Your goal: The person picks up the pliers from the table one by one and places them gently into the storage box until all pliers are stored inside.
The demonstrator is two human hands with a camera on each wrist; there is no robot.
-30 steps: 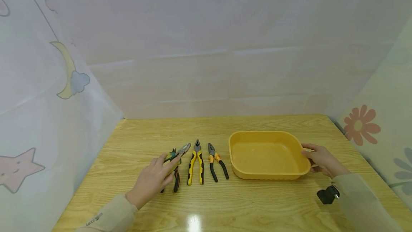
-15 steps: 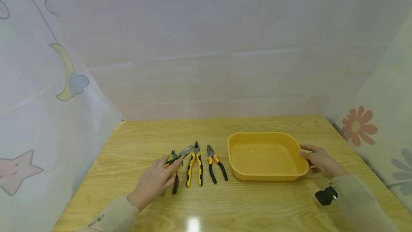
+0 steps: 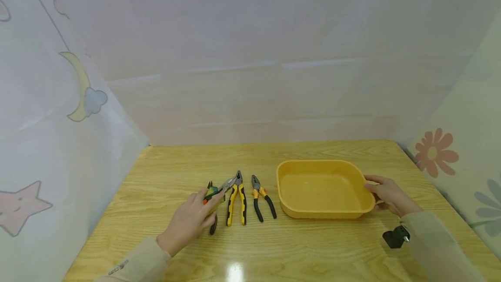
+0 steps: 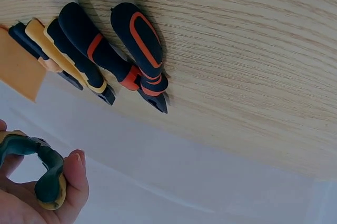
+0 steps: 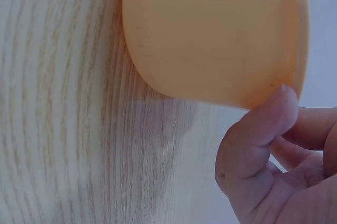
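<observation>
My left hand (image 3: 185, 221) grips pliers with green and yellow handles (image 4: 51, 174); their silver head points right and overlaps the head of the yellow-and-black pliers (image 3: 243, 206) in the head view. Under this hand, partly hidden, lie black pliers with red-orange trim (image 4: 145, 40) on the table. At the right, my right hand (image 3: 391, 195) holds the end of a yellow plastic tub (image 3: 325, 214), fingers and thumb at its rim. Nothing lies inside the tub.
Black-handled pliers with orange collars (image 3: 256, 193) lie between the yellow-and-black pair and the tub. The wooden table (image 3: 282, 251) meets pale printed sheets (image 3: 254, 99) at the back and sides.
The left hand has shifted slightly right, and the green-and-yellow pliers' head has come across to the yellow-and-black pair. My right hand keeps its hold on the tub.
</observation>
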